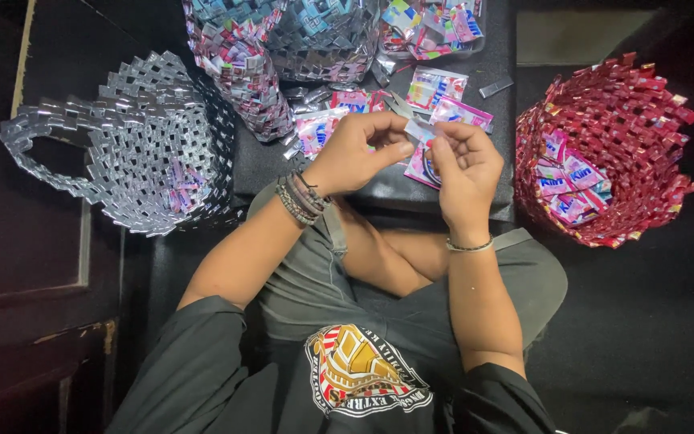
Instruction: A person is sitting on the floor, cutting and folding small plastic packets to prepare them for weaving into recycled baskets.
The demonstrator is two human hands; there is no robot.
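Observation:
My left hand [359, 151] and my right hand [463, 169] meet over a dark mat [259, 161], both pinching one small folded strip of silvery wrapper [419, 128]. The left thumb and forefinger grip its left end, the right fingers its right end. Bead bracelets circle my left wrist and a thin band my right wrist. Loose pink and blue wrappers [435, 88] lie on the mat just beyond my hands.
A woven silver basket with a handle [134, 145] sits at the left. A red woven basket [612, 137] holding pink wrappers stands at the right. Woven pink and silver pieces [283, 40] and a clear bag of wrappers [435, 24] lie at the top.

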